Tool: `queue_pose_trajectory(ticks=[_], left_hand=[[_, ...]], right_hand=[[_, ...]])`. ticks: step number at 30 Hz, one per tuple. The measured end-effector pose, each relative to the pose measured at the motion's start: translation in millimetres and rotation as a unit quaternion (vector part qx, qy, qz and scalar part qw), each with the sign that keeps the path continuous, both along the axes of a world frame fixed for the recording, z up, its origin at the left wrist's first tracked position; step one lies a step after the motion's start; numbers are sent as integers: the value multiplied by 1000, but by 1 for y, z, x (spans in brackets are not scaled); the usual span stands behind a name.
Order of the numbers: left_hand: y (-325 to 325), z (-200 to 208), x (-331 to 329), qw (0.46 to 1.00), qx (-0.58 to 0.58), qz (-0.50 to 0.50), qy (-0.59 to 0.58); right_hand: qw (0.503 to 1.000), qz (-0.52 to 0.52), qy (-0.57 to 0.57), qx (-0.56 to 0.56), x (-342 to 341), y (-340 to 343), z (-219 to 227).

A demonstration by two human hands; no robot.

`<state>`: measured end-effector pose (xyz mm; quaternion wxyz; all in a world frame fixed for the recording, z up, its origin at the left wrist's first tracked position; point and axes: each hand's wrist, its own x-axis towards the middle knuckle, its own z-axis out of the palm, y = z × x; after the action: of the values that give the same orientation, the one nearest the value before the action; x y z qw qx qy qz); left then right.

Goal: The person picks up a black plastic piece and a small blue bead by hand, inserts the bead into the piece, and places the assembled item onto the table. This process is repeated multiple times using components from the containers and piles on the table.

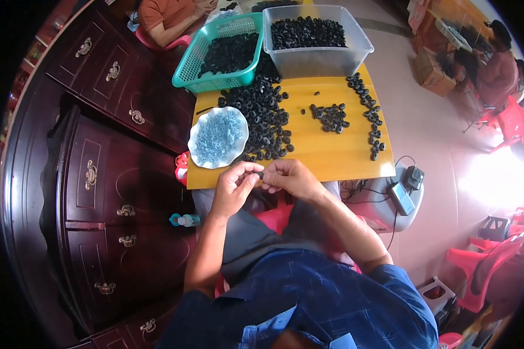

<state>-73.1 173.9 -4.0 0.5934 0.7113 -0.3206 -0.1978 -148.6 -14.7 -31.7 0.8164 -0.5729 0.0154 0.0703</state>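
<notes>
At the near edge of the yellow table (323,156), my left hand (234,185) pinches a small black piece (259,174) between thumb and fingers. My right hand (294,179) meets it from the other side, thumb and fingertips pressed together beside the piece; whatever they grip is too small to make out. Beyond my hands spreads a pile of black ring-shaped pieces (261,119). Left of the pile, a white wavy-rimmed plate (198,157) holds many small clear bluish bits (220,135).
A green basket (183,81) and a clear plastic bin (317,63), both holding black pieces, stand at the far side. More black pieces form a cluster (330,117) and a row (370,113) at right. Dark wooden drawers (108,145) flank the table's left.
</notes>
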Motion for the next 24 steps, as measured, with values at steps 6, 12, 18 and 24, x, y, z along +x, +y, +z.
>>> queue_pose_trajectory(ticks=[6, 12, 18, 24], left_hand=[[-1, -10, 0, 994, -57, 15, 97], [-7, -9, -5, 980, -110, 14, 165], [-8, -13, -7, 969, -133, 36, 203], [-9, -17, -5, 982, -107, 50, 150]], right_hand=[[997, -39, 18, 70, 2, 1, 0], [991, -43, 12, 126, -1, 1, 11], [994, -52, -14, 90, 0, 3, 3], [994, -90, -58, -20, 0, 4, -4]])
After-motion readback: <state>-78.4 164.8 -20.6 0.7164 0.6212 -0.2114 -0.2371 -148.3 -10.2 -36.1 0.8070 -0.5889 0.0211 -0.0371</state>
